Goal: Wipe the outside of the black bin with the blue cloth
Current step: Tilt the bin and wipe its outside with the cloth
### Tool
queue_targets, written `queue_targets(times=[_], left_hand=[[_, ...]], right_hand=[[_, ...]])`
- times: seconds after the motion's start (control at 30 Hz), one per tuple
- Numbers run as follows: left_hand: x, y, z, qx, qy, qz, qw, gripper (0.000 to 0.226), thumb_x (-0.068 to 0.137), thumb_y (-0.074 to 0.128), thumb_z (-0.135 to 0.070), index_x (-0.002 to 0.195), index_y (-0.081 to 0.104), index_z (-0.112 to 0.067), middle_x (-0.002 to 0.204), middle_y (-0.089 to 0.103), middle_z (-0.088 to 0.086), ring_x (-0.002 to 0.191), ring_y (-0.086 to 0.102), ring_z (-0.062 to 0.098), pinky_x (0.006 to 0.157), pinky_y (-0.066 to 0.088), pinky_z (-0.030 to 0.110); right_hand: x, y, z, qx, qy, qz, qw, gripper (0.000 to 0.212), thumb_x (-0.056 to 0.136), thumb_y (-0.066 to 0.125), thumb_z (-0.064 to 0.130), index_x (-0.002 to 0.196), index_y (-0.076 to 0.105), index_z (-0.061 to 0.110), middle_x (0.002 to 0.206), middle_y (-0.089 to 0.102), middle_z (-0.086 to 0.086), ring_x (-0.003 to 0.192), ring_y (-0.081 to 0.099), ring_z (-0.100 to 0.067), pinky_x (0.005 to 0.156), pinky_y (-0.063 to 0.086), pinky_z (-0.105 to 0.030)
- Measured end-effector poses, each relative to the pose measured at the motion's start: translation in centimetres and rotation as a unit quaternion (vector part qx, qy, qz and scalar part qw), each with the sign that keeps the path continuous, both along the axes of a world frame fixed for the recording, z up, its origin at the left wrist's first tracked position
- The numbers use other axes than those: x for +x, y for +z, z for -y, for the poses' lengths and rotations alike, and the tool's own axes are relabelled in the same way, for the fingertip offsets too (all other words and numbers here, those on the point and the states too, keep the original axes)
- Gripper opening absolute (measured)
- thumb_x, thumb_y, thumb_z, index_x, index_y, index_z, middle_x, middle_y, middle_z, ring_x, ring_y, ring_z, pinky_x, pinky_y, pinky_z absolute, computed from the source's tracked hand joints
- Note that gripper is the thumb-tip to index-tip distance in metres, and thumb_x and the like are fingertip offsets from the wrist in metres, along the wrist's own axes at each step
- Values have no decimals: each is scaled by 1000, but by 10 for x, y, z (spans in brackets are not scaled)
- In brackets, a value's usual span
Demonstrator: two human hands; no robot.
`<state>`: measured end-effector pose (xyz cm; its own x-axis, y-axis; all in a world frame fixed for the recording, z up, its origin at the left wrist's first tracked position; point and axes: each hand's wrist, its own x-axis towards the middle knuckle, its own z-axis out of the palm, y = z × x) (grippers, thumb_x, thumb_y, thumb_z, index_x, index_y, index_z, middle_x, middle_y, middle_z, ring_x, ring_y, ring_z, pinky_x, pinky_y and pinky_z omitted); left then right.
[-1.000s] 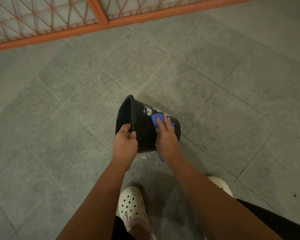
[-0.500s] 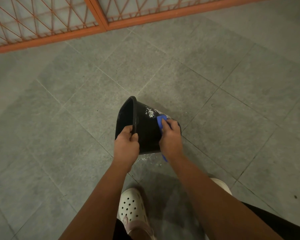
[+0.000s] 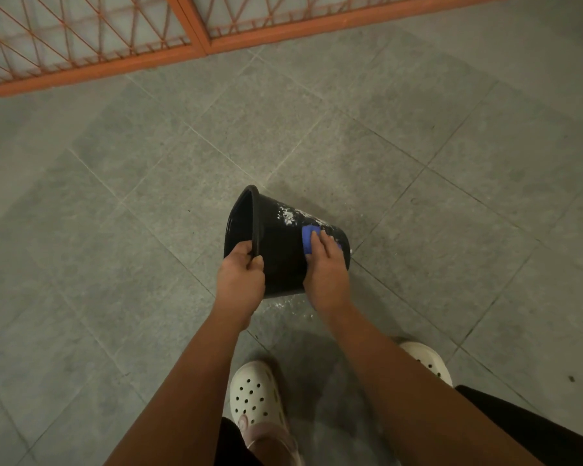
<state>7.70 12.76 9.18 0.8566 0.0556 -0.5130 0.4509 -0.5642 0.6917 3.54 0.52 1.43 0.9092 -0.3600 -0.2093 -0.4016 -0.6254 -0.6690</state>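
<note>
Fingers (image 3: 324, 237) straight, right hand (image 3: 327, 269) presses blue cloth (image 3: 306, 239) on black bin (image 3: 280, 257)

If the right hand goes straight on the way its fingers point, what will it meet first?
Probably the white smears on the black bin wall, just beyond the blue cloth that the right hand presses; depth is unclear.

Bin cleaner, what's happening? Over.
Left hand grips black bin rim. Right hand presses blue cloth on its side. White smears beside cloth. Nothing blocking.
</note>
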Motion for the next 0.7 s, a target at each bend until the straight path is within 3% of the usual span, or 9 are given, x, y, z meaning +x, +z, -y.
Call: queue_targets(times=[0.1, 0.2, 0.3, 0.37, 0.47, 0.6, 0.7], left_hand=[[3, 0, -2, 6, -8, -6, 1000, 26, 96, 45, -11, 116, 56, -24, 97, 61, -4, 89, 60, 11, 66, 46, 22], [4, 1, -3, 10, -8, -12, 1000, 28, 97, 44, -12, 120, 55, -24, 101, 61, 0, 93, 60, 14, 73, 50, 26], [3, 0, -3, 16, -5, -3, 1000, 27, 97, 44, -13, 119, 55, -23, 99, 60, -1, 89, 59, 11, 66, 46, 23], [0, -1, -2, 15, 1, 3, 1000, 27, 97, 43, -12, 118, 56, -22, 98, 60, -1, 86, 58, 11, 63, 44, 21], [1, 1, 0, 15, 0, 0, 1000, 32, 97, 42, -11, 124, 54, -24, 96, 60, -7, 85, 58, 9, 62, 44, 19], [3, 5, 3, 13, -25, -6, 1000, 43, 97, 42, -10, 137, 46, -26, 112, 62, -1, 104, 59, 15, 91, 52, 36], [3, 7, 3, 16, -30, -11, 999, 46, 98, 42, -11, 141, 43, -26, 119, 60, 3, 107, 58, 18, 96, 50, 41]], right_hand=[[-6, 6, -17, 28, 4, 44, 999, 49, 86, 53, -6, 133, 44, 1, 140, 43, -23, 134, 35, -37, 111, 29, -39], [-4, 7, -19, 63, 46, 84, 993, 56, 80, 54, -14, 133, 44, 2, 141, 41, -21, 136, 30, -38, 112, 26, -42], [4, -3, -6, 32, 87, 64, 994, 58, 87, 52, -4, 141, 34, 9, 150, 28, -15, 142, 18, -32, 116, 20, -40], [4, -10, 1, 28, 52, 16, 998, 53, 94, 45, 9, 144, 27, 14, 154, 18, -11, 144, 11, -28, 117, 20, -38], [0, -8, -1, 72, -55, -29, 995, 49, 96, 41, 15, 143, 28, 16, 152, 14, -13, 138, 24, -27, 113, 29, -35], [-13, 0, -18, 42, -55, 28, 997, 56, 87, 51, -2, 140, 36, 9, 139, 31, -18, 123, 42, -26, 105, 35, -26], [-6, 1, -15, 34, -1, 50, 998, 59, 82, 52, -8, 137, 42, 12, 141, 37, -16, 128, 40, -29, 103, 29, -22]])
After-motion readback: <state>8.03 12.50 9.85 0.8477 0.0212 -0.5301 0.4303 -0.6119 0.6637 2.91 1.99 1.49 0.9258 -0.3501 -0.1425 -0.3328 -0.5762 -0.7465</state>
